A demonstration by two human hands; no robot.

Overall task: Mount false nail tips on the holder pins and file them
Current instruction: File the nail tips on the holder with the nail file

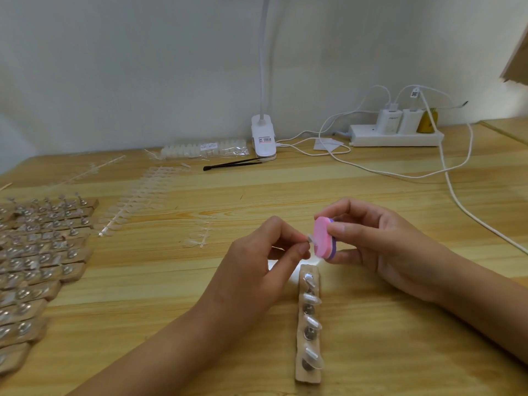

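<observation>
My left hand (265, 252) pinches a small clear false nail tip (311, 239) between thumb and forefinger above the table. My right hand (380, 241) grips a pink and purple oval file block (323, 238), whose pink face touches the tip. Just below both hands lies a narrow wooden holder strip (308, 372) with a row of metal pins; three of them carry clear nail tips (312, 299).
Many more wooden pin holders (43, 252) are stacked at the left. Sprues of clear nail tips (137, 201) lie behind them, a short sprue (200, 237) nearer the middle. At the back stand a clip lamp (264, 138), black tweezers (231, 163), and a power strip (395, 135) with trailing white cables.
</observation>
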